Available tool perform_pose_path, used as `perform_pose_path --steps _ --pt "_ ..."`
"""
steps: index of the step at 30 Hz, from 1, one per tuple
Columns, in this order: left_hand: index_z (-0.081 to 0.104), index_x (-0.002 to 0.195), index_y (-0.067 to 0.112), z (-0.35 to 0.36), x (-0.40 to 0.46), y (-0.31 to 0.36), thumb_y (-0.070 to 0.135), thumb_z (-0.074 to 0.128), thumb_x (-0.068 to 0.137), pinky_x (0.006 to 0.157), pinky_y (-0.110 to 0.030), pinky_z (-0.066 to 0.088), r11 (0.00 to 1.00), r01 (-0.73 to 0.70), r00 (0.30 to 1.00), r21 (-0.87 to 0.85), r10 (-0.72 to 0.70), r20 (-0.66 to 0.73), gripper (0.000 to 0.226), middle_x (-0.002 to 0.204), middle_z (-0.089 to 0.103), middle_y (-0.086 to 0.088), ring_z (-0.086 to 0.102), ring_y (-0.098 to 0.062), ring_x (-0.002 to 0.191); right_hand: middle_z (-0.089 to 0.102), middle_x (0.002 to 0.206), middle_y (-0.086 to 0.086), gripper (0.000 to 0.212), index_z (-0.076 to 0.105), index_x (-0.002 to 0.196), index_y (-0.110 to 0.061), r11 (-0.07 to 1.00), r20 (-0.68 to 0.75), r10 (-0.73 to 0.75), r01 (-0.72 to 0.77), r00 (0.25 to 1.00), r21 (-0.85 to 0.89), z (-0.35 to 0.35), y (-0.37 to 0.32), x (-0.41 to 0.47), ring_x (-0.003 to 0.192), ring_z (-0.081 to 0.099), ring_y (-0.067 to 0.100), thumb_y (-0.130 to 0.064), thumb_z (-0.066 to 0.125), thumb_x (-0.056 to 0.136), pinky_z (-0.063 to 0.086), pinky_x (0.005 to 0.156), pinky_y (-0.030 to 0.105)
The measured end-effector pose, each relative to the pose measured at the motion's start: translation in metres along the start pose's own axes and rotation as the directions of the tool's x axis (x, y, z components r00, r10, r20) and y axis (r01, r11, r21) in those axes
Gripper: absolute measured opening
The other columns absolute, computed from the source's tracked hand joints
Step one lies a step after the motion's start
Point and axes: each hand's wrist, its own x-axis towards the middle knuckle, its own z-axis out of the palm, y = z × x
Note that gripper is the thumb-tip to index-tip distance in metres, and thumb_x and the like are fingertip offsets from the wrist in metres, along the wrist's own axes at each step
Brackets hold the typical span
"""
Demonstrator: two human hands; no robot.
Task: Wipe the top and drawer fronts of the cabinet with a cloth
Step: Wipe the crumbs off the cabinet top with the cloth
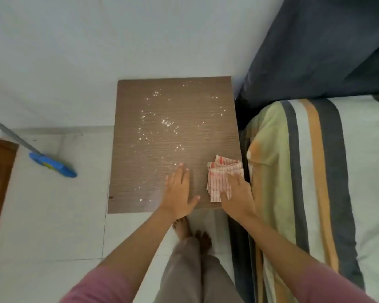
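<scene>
I look down on the cabinet point(153, 119) from above, and I see only its brown top. White crumbs point(162, 123) lie all over the middle and the far part of the top, and a few sit near the front edge too. So I think the wiping has hardly begun. My right hand point(236, 193) lies flat on the cloth point(219, 178) and presses it down on the near right corner of the top, just beside the bed point(315, 171). It presses the cloth; it does not squeeze it. The cloth is red and white and crumpled. My left hand point(181, 191) is open and holds nothing. It rests flat on the near part of the top, left of the cloth, and its fingertips touch the nearest crumbs. I guess it steadies me. Almost all of the top is left to wipe. I cannot see the drawer fronts from up here, so I cannot tell if they are clean. A blue mop point(53, 165) leans on the floor to the left.
</scene>
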Motion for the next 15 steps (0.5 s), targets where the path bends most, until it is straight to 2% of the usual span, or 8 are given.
perform_pose_path --steps 2,6,8,10,12,15 --pt "-0.002 0.148 0.011 0.007 0.014 -0.005 0.055 0.049 0.085 0.107 -0.042 -0.012 0.999 -0.015 1.0 0.037 0.014 0.021 0.092 0.155 -0.016 -0.011 -0.014 -0.026 0.142 0.037 0.143 0.011 0.063 0.036 0.141 -0.016 0.997 -0.042 -0.016 0.013 0.999 -0.077 0.004 0.002 0.011 0.13 0.037 0.034 -0.038 0.048 0.083 0.032 0.108 0.048" --pt "-0.012 0.146 0.01 0.025 0.036 -0.016 0.058 0.049 0.085 0.109 -0.042 -0.013 0.994 -0.072 0.995 0.087 0.065 0.078 0.099 0.153 -0.024 -0.009 -0.019 -0.024 0.141 0.012 0.157 0.007 0.069 0.024 0.146 -0.029 0.98 0.018 -0.009 0.013 1.0 -0.2 0.013 0.01 0.025 0.145 0.003 0.03 -0.046 0.053 0.086 0.008 0.114 0.057" --pt "-0.013 0.146 0.01 0.033 0.043 -0.022 0.058 0.05 0.084 0.112 -0.041 -0.011 0.991 -0.095 0.991 0.093 0.086 0.102 0.101 0.153 -0.025 -0.007 -0.019 -0.022 0.141 0.001 0.159 0.007 0.074 0.015 0.148 -0.033 0.965 0.05 -0.03 0.042 0.998 -0.26 0.02 0.017 0.031 0.145 -0.009 0.029 -0.058 0.047 0.086 0.0 0.113 0.057" --pt "-0.014 0.146 0.01 0.042 0.048 -0.027 0.058 0.051 0.083 0.114 -0.041 -0.008 0.987 -0.123 0.986 0.102 0.11 0.128 0.103 0.153 -0.024 -0.006 -0.019 -0.021 0.141 -0.007 0.159 0.007 0.078 0.006 0.148 -0.038 0.947 0.088 -0.038 0.064 0.995 -0.315 0.026 0.023 0.034 0.144 -0.016 0.031 -0.07 0.033 0.082 -0.003 0.112 0.057" --pt "-0.012 0.146 0.009 0.048 0.051 -0.028 0.059 0.052 0.082 0.114 -0.042 -0.005 0.984 -0.141 0.983 0.112 0.125 0.136 0.104 0.153 -0.024 -0.007 -0.019 -0.021 0.141 -0.009 0.159 0.007 0.077 0.002 0.147 -0.042 0.942 0.091 -0.049 0.076 0.995 -0.326 0.031 0.027 0.038 0.143 -0.019 0.032 -0.073 0.022 0.08 -0.002 0.112 0.057" --pt "-0.012 0.146 0.01 0.052 0.051 -0.031 0.062 0.05 0.082 0.112 -0.041 -0.004 0.979 -0.149 0.983 0.137 0.131 0.128 0.103 0.153 -0.024 -0.007 -0.02 -0.021 0.14 -0.001 0.159 0.006 0.07 0.012 0.147 -0.042 0.961 0.03 -0.089 0.094 0.996 -0.26 0.037 0.03 0.041 0.143 -0.016 0.032 -0.07 0.026 0.084 0.004 0.111 0.057"
